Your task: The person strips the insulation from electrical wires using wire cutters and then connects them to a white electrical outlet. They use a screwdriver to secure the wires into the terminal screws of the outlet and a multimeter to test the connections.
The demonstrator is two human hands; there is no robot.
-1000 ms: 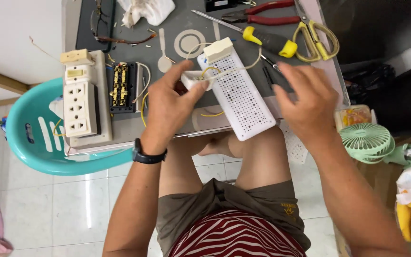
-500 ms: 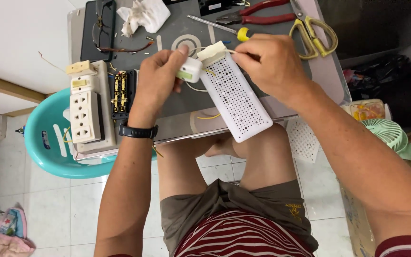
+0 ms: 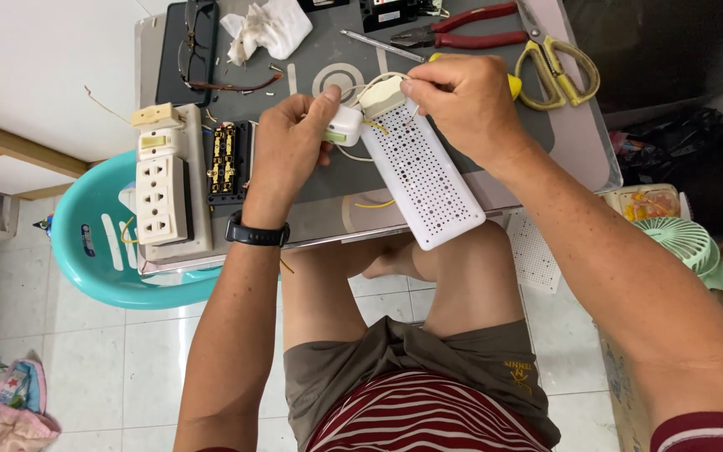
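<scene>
A long white perforated cover [image 3: 422, 176] lies slanted on the grey table [image 3: 328, 213], its lower end past the front edge. My right hand [image 3: 462, 105] pinches its upper end, where thin yellow and white wires come out. My left hand [image 3: 290, 146] holds a small white plug-like part [image 3: 344, 125] with a green mark, joined to those wires. A black watch is on my left wrist.
A beige power strip [image 3: 161, 188] and an opened socket base with brass contacts [image 3: 225, 159] lie at the left. Red pliers [image 3: 462, 33], yellow scissors [image 3: 558, 63], a crumpled cloth [image 3: 269, 29] and glasses [image 3: 202, 59] sit at the back. A teal basin [image 3: 94, 251] and a green fan [image 3: 679, 238] stand below.
My right hand has moved from the cover's right side up to its top end. Both hands now meet there, and my left hand has turned the small white part upward.
</scene>
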